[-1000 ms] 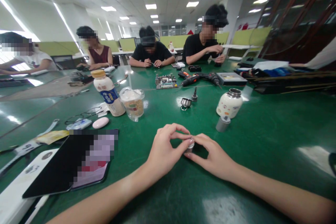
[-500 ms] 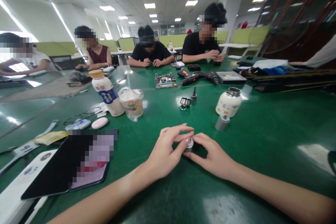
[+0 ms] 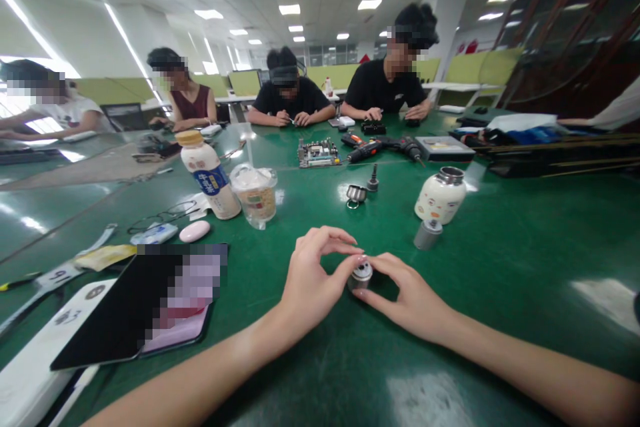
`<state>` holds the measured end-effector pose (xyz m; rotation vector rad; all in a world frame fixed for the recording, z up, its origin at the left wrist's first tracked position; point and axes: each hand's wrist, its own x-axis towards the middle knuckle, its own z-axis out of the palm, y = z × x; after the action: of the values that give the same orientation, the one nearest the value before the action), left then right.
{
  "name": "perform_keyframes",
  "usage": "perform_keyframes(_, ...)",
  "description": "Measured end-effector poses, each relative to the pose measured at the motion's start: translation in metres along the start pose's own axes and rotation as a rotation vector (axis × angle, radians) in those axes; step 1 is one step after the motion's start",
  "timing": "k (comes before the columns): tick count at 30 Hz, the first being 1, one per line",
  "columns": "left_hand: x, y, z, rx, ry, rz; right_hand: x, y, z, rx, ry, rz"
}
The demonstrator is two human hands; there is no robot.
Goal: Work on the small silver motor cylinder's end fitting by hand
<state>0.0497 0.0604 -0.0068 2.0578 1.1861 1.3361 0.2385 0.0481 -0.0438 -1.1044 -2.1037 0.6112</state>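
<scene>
Between my two hands, upright on the green table (image 3: 480,293), stands a small silver metal cylinder (image 3: 360,278) with a pale top and dark spots or holes in it. My right hand (image 3: 417,293) is closed round it, thumb low on the near side and index finger at its upper right. My left hand (image 3: 317,273) has its thumb at the cylinder's upper left edge and its fingers arched over the top. A similar grey cylinder (image 3: 428,235) with a small tip stands to the right, in front of a cream bottle without a lid (image 3: 440,197).
Ahead lie a metal cup-shaped part with a ring (image 3: 357,194), a dark pointed part (image 3: 373,180), a circuit board (image 3: 320,153) and power drills (image 3: 385,147). On the left are a drink bottle (image 3: 213,177), a bagged cup (image 3: 255,197) and a tablet (image 3: 110,320). Several people sit opposite.
My left fingers have lifted and shifted slightly left, showing more of the cylinder's top. My right hand keeps its hold. The view has turned slightly. A co-worker opposite has lowered their hands to the table.
</scene>
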Motion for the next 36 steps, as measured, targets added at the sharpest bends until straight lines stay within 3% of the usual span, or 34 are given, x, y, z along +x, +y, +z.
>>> perform_keyframes(4, 0.005, -0.016, -0.003, 0.081, 0.069, -0.066, 0.0, 0.0, 0.0, -0.011, -0.016, 0.029)
perform_keyframes(8, 0.002, -0.038, -0.004, 0.206, -0.054, -0.132, 0.0, -0.002, -0.001, -0.02, -0.023, 0.05)
perform_keyframes(12, -0.001, -0.046, -0.004, 0.22, -0.088, -0.124, 0.001, -0.003, -0.002, -0.026, -0.02, 0.047)
perform_keyframes(16, 0.001, -0.038, -0.006, 0.22, -0.051, -0.115, 0.0, -0.002, -0.001, -0.024, -0.01, 0.036)
perform_keyframes(21, 0.0, -0.01, -0.007, 0.156, 0.084, -0.015, 0.0, -0.001, 0.0, -0.021, -0.008, 0.014)
perform_keyframes(26, -0.009, 0.009, -0.002, 0.09, -0.004, 0.012, 0.001, -0.002, 0.0, -0.009, 0.0, -0.014)
perform_keyframes(36, -0.008, 0.005, 0.0, 0.013, -0.031, -0.026, 0.002, -0.002, -0.001, -0.01, -0.004, -0.01)
